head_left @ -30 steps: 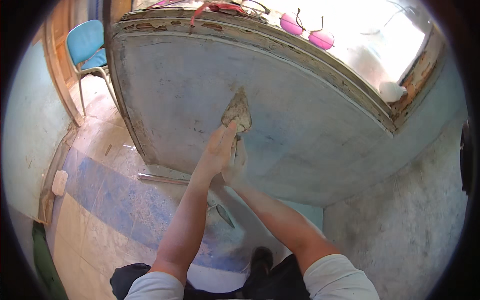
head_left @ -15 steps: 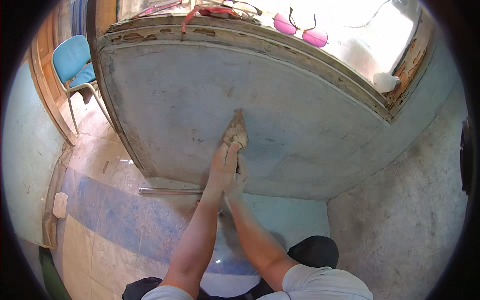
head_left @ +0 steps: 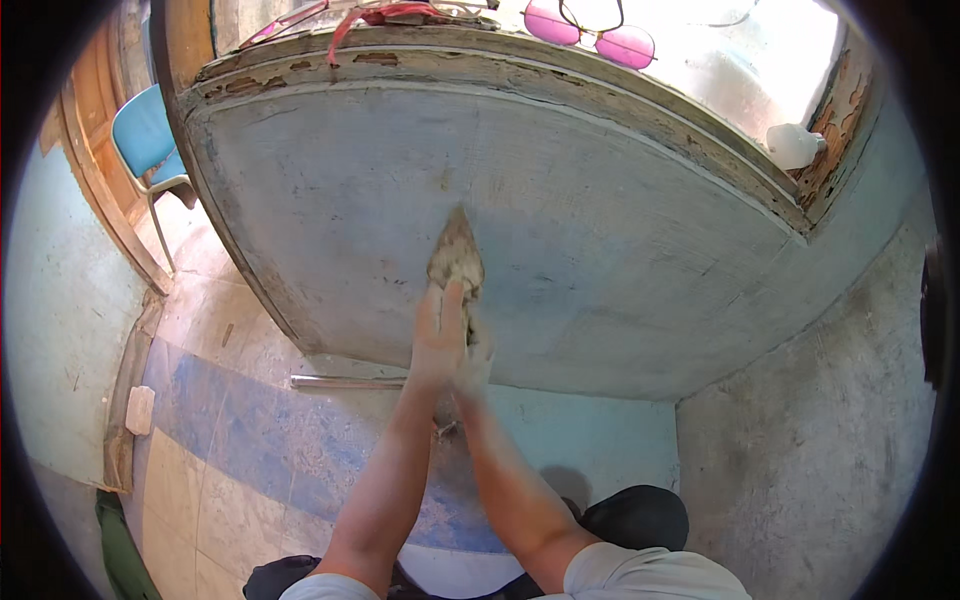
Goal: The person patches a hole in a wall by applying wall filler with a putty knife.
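Observation:
A pointed trowel point(head_left: 456, 248), its blade smeared with pale, dried material, is tip-up against the worn blue-grey wall panel point(head_left: 620, 230). My left hand point(head_left: 436, 325) is on the wide base of the blade, its fingers pressed along it. Close beside it, my right hand point(head_left: 480, 352) is wrapped round the trowel's handle, most of which the hands hide. Both forearms reach forward and nearly cross at the wrists.
Above the panel runs a chipped wooden sill point(head_left: 480, 50) with pink-lensed glasses point(head_left: 627, 46), a red strap point(head_left: 385, 14) and a white bulb point(head_left: 792, 146). A metal tube point(head_left: 345, 382) lies at the wall's foot. A blue chair point(head_left: 143, 130) stands beyond the doorway.
The trowel and both hands have shifted slightly left and up along the panel. The view has also tilted a little. The hold on the trowel looks the same.

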A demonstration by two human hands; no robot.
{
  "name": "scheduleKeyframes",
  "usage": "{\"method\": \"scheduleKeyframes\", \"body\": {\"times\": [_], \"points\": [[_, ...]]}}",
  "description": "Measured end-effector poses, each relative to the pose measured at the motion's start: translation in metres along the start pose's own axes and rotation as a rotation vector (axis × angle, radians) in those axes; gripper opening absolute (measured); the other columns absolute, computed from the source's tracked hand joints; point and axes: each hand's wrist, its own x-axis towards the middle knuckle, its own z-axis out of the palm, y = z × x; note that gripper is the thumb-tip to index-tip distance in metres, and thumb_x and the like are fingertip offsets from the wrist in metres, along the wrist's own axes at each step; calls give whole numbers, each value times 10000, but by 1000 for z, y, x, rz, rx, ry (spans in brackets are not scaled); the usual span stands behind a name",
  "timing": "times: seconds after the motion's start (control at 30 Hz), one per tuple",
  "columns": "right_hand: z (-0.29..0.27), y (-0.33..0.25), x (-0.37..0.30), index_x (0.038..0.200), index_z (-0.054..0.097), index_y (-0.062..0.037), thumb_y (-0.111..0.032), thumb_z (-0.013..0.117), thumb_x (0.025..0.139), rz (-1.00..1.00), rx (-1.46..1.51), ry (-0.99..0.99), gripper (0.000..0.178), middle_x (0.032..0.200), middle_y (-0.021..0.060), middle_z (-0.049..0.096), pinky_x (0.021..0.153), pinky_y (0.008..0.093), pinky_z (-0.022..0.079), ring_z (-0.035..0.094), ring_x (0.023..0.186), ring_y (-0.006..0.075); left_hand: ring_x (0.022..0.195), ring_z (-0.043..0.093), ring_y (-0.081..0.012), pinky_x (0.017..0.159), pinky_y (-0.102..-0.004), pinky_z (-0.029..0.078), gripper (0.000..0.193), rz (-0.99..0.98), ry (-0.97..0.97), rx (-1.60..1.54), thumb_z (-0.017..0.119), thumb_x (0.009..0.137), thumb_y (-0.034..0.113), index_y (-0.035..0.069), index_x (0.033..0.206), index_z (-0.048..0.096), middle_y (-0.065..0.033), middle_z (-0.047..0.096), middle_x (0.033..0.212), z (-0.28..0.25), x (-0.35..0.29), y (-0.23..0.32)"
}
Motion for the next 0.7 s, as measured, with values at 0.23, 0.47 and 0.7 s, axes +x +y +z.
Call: {"method": "scheduleKeyframes", "body": {"times": [0.23, 0.47, 0.7], "points": [[-2, -52, 56, 1171, 672, 53, -204, 577, 1076, 565, 113, -435, 290, 1031, 212, 748, 792, 409, 552, 729, 903, 318, 950, 638, -166, 870, -340, 517, 456, 46, -142, -103, 411, 1162, 373, -9, 1199, 656, -95, 711, 1041, -16, 24, 35], [3, -21, 10, 1213, 657, 8, -225, 547, 1083, 48, -209, -154, 288, 1014, 178, 707, 763, 395, 498, 652, 882, 231, 945, 639, -169, 892, -344, 511, 501, 71, -145, 26, 358, 1172, 385, -4, 1156, 673, -87, 711, 1034, -20, 18, 25], [16, -38, 11, 1224, 654, -12, -244, 558, 1087, 206, 64, -75, 286, 1076, 208, 720, 770, 467, 516, 684, 915, 333, 955, 622, -161, 895, -326, 495, 452, 41, -180, -94, 404, 1155, 355, -10, 1175, 670, -88, 723, 1028, -21, 11, 3]]}}
